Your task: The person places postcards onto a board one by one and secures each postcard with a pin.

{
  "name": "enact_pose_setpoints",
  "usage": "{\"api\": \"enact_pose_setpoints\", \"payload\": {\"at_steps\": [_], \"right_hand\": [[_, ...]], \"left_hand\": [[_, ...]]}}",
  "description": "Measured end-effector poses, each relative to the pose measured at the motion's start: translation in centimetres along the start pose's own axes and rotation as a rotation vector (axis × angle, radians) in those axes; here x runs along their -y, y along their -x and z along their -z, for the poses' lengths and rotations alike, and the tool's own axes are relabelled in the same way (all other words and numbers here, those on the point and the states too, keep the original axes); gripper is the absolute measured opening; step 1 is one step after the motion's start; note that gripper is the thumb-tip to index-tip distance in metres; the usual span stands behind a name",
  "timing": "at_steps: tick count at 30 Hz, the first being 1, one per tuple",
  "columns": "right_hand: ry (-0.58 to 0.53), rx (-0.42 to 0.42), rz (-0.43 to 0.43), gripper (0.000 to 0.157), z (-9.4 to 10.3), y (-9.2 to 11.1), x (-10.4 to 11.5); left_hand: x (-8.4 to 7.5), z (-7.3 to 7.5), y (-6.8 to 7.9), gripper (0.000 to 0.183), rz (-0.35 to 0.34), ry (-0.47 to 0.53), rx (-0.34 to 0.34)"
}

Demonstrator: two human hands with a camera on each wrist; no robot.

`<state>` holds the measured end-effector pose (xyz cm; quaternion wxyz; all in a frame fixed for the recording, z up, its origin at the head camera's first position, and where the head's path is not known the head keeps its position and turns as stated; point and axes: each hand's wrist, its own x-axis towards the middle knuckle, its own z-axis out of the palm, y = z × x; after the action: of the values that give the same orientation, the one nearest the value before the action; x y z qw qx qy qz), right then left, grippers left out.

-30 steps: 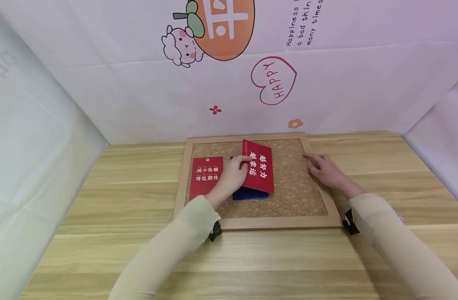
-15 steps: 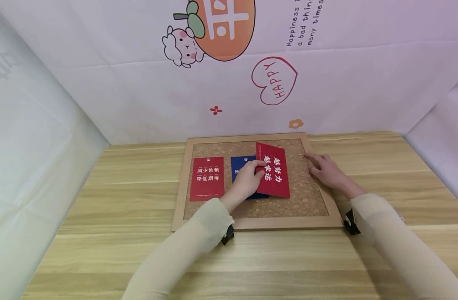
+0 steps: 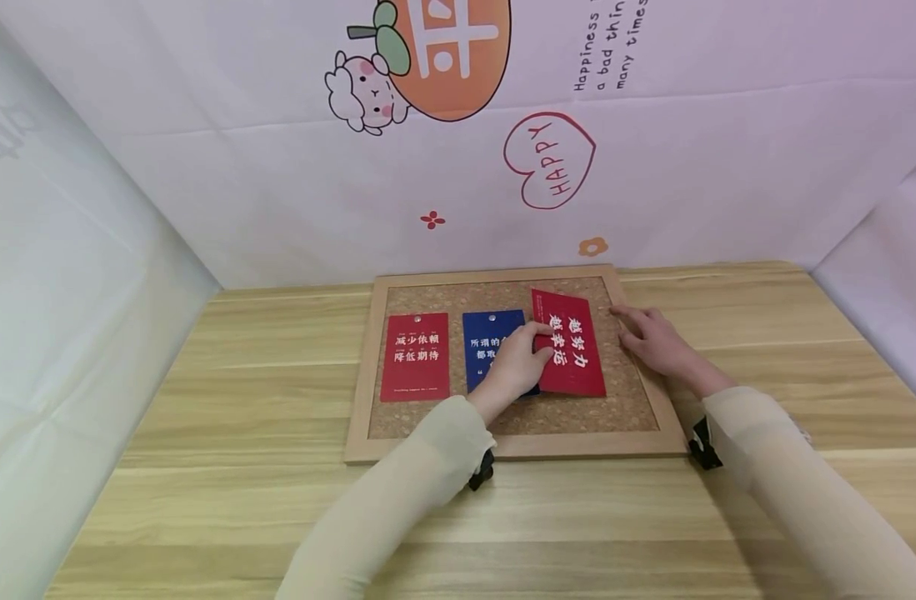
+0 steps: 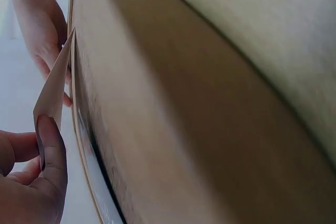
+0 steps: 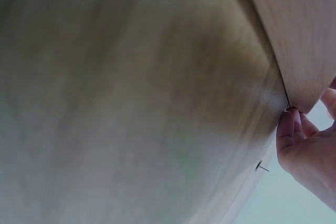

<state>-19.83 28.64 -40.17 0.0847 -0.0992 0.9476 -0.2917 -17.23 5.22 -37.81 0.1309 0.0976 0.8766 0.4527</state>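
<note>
My left hand pinches a red card with white lettering by its left edge, thumb and fingers on either side in the left wrist view. The card is tilted over the right half of the cork board, overlapping part of a blue card. My right hand is at the board's right wooden frame, index finger reaching over it. In the right wrist view, bent fingertips of that hand press against the frame's edge.
Another red card lies on the board's left side, with a silver pin at its top. A similar pin is at the top of the blue card. The board lies on a wooden table against a printed white backdrop.
My left hand has moved the red card rightward, uncovering much of the blue card and its pin. My right hand has stayed at the board's right frame.
</note>
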Motion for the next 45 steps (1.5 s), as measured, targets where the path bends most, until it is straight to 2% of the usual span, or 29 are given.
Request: {"api": "enact_pose_setpoints", "payload": {"at_steps": [14,18,25,33,40,45], "right_hand": [[0.004,0.005,-0.010,0.048,0.0,-0.1,0.1],[0.007,0.005,-0.003,0.048,0.0,0.0,-0.1],[0.007,0.000,0.003,0.047,-0.1,0.0,-0.1],[-0.004,0.000,0.002,0.048,0.0,-0.1,-0.1],[-0.021,-0.045,0.041,0.048,-0.3,-0.1,-1.0],[-0.014,-0.007,0.006,0.049,0.0,0.0,-0.3]], "left_hand": [[0.1,-1.2,-0.3,0.031,0.004,0.127,-0.002],[0.0,-1.5,-0.4,0.028,0.023,0.115,-0.019],[0.0,-1.9,-0.5,0.027,0.044,0.010,-0.057],[0.0,-2.4,-0.8,0.027,0.052,-0.018,-0.076],[-0.1,-2.7,-0.9,0.028,0.061,-0.017,-0.090],[-0.4,-2.8,-0.8,0.029,0.077,-0.026,-0.086]]}}
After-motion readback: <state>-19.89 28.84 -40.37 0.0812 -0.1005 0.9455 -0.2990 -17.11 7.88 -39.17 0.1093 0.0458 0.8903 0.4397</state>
